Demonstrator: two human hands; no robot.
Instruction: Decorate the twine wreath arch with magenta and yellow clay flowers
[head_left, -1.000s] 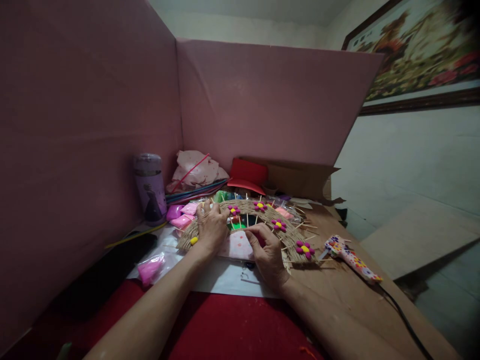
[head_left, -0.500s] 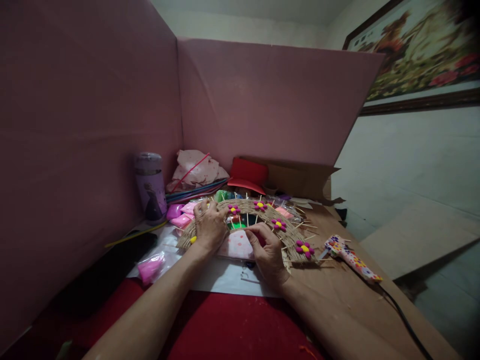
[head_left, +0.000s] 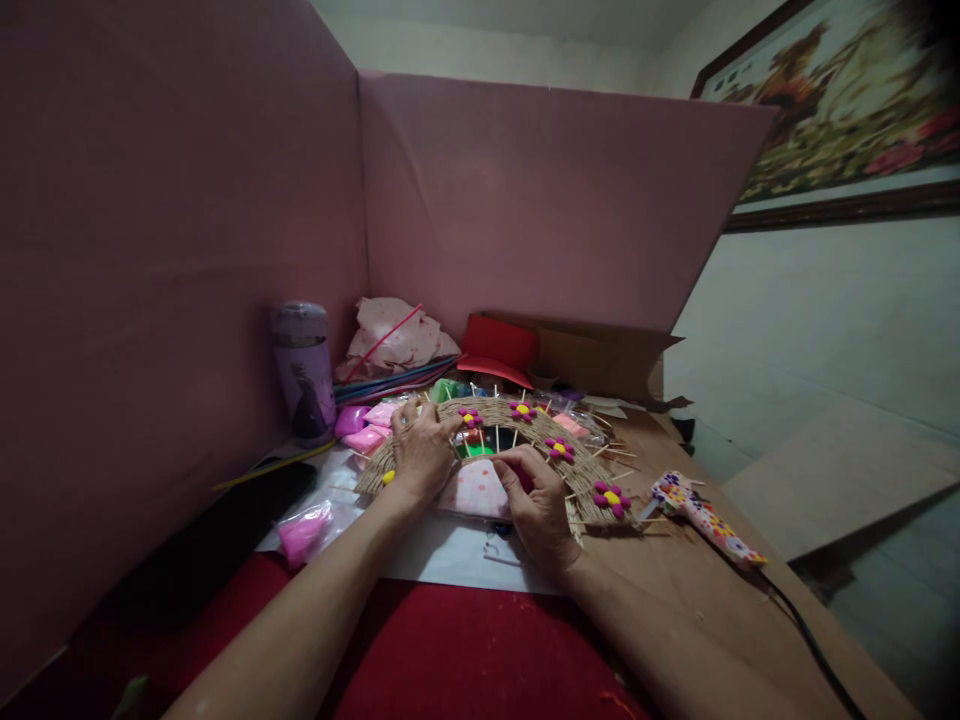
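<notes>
A woven straw ring (head_left: pixel 577 478) with thin wooden sticks poking out lies flat on the table. Several magenta clay flowers with yellow centres sit on it, one at the right (head_left: pixel 611 496). My left hand (head_left: pixel 420 452) lies on the ring's left arc, fingers curled down over the weave. My right hand (head_left: pixel 534 498) rests at the ring's inner edge, fingers bent and pinched together near a pink patterned piece (head_left: pixel 474 490) in the ring's opening. What the pinch holds is hidden. A small yellow clay ball (head_left: pixel 388 478) sits on the ring beside my left wrist.
A patterned glue gun (head_left: pixel 701 515) with a black cord lies to the right. A purple bottle (head_left: pixel 304 372) stands at the left. Pink clay packets (head_left: pixel 303 532), a red folded item (head_left: pixel 496 352) and crumpled paper lie around. Pink boards wall the back and left.
Hands and ring stay almost still. The view has shifted very slightly; my left fingers have adjusted a little on the weave.
</notes>
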